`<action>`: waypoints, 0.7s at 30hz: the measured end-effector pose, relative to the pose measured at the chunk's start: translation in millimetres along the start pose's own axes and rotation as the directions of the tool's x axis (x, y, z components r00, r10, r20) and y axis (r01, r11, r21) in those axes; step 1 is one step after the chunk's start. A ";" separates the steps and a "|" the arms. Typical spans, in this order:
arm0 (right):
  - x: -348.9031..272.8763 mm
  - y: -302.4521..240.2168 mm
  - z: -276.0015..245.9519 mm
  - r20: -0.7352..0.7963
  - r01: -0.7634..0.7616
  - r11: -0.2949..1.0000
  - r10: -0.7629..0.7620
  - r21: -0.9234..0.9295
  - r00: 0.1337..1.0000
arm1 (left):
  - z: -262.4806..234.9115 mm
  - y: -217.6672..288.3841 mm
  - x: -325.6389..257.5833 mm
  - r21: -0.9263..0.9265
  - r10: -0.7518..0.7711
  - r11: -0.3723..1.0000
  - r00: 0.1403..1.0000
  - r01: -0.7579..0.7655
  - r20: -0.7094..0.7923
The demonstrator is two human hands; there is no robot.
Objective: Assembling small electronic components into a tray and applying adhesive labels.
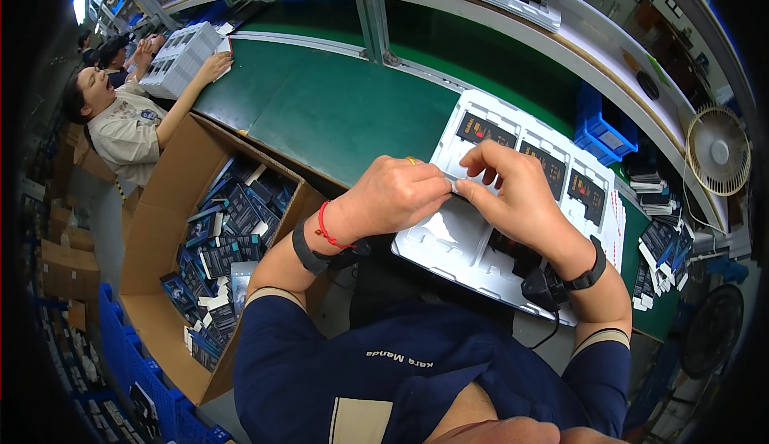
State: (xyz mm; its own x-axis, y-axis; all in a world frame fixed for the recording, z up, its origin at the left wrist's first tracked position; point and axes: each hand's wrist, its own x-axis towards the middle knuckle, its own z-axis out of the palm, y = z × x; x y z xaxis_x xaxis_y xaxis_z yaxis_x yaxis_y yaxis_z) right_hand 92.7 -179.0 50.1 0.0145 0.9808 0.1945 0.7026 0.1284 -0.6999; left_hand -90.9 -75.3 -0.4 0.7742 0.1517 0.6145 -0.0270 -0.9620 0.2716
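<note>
Nearest of all, a dark blue sleeve is seen at each forearm, with a black wristband and a red cord on the left wrist and a black wristband on the right.

Just beyond, a white moulded tray (448, 240) lies on the green tabletop (344, 116), its near edge hanging towards the body. Both hands are held over it. A small thin flat piece (451, 186) (pale grey, too small for its kind to be told) is pinched between them: the left hand (392, 196) has its fingers curled with thumb and forefinger pressed on the piece's left end, and the right hand (513, 196) nips the right end between thumb and forefinger, the other fingers arched down onto the tray.

The piece is judged to be very light and thin, likely to bend or slip if squeezed flat, so it is best held by its edges with the fingertips, as is being done. The tray looks like thin formed plastic, light and somewhat flexible, and is better lifted by two opposite rims than by one corner.

Farther in the tray, dark rectangular packs (553, 168) sit in their pockets. To the near left an open cardboard box (152, 228) holds many dark packets. Far left, another person's hand rests on a white tray stack (180, 56); far right a blue bin (605, 132) and a small fan (718, 152) are seen.
</note>
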 end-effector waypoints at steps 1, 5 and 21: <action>-1.7 0.7 -0.3 -0.049 0.160 0.980 -0.167 -0.120 0.985 | 0.5 -0.5 0.1 -0.002 0.002 1.000 1.000 -0.002 -0.006; -12.3 -5.0 11.6 -0.034 0.355 0.830 -0.407 -0.430 0.913 | -0.8 1.7 2.1 -0.001 0.001 1.000 1.000 -0.001 -0.007; -32.4 -20.8 3.8 0.081 0.335 0.785 -0.346 -0.521 0.935 | 3.7 16.1 -7.2 0.040 -0.006 0.999 1.000 0.005 0.022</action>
State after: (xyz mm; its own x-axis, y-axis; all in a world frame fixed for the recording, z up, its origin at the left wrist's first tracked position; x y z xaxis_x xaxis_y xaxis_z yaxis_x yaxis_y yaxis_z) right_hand 74.9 -212.9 55.7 -0.2867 0.8843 0.3685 0.9271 0.3531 -0.1260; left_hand -94.6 -92.7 -3.2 0.7883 0.1520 0.5962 0.0021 -0.9697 0.2444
